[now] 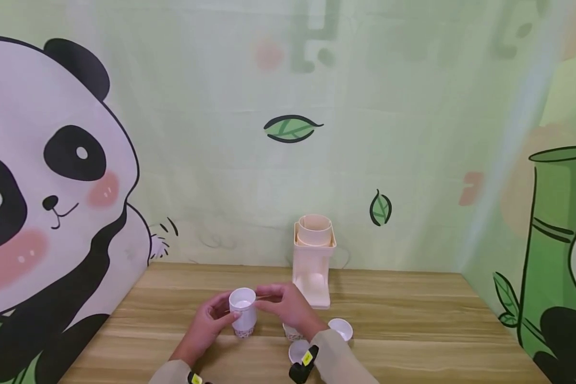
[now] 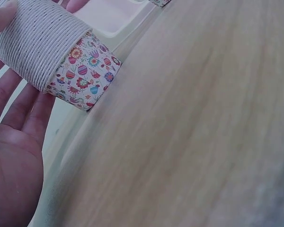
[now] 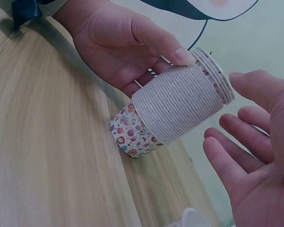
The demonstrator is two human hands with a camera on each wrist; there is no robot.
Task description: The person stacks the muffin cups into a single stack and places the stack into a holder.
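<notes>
A stack of nested paper cups [image 1: 243, 316], with white ribbed rims and a colourful flower print at its foot [image 3: 132, 135], stands upright on the wooden table. My left hand [image 1: 210, 324] holds it from the left side, thumb in front and fingers behind. At the stack's upper right is my right hand [image 1: 285, 306], its thumb and fingers spread beside the rims. In the right wrist view a small gap shows between those fingertips and the cups. Loose paper cups lie about the right forearm: one cup [image 1: 341, 329] right of the wrist, another cup [image 1: 297, 351] in front, a third partly hidden beneath the hand.
Behind the right hand stands a pale pink holder [image 1: 312, 266] with a round pink cylinder [image 1: 315, 230] in its top. The wooden table [image 1: 413, 320] reaches back to a hanging cloth [image 1: 211, 160] printed with pandas, leaves and bamboo.
</notes>
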